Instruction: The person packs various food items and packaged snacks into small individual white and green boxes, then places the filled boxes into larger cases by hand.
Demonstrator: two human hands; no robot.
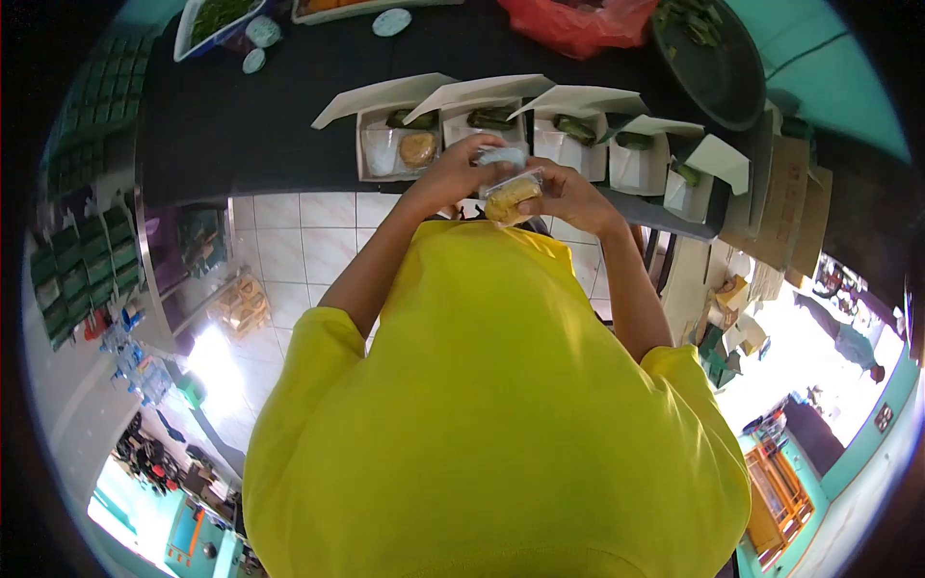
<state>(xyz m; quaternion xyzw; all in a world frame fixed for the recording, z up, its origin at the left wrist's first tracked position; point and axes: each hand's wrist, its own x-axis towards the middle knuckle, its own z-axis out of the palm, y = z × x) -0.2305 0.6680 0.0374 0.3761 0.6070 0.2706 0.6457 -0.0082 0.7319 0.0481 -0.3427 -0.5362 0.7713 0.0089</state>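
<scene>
Several open white boxes stand in a row on the black table. The leftmost box (pixel 362 154) holds a green leaf-wrapped roll (pixel 411 119), a round golden pastry (pixel 417 149) and a clear item. My left hand (pixel 462 175) is closed on a small clear plastic cup (pixel 502 156) over the second box. Just to the right, my right hand (pixel 575 197) grips a yellowish pastry in clear plastic (pixel 511 200), in front of the boxes' near edge. Green rolls also lie in the other boxes.
At the back are a white tray with greens (pixel 220 21), a red plastic bag (pixel 583 27) and a large dark basin with leaves (pixel 711 63). Cardboard (pixel 779 197) stands at the table's right end. A person (pixel 853 337) is far off at the right.
</scene>
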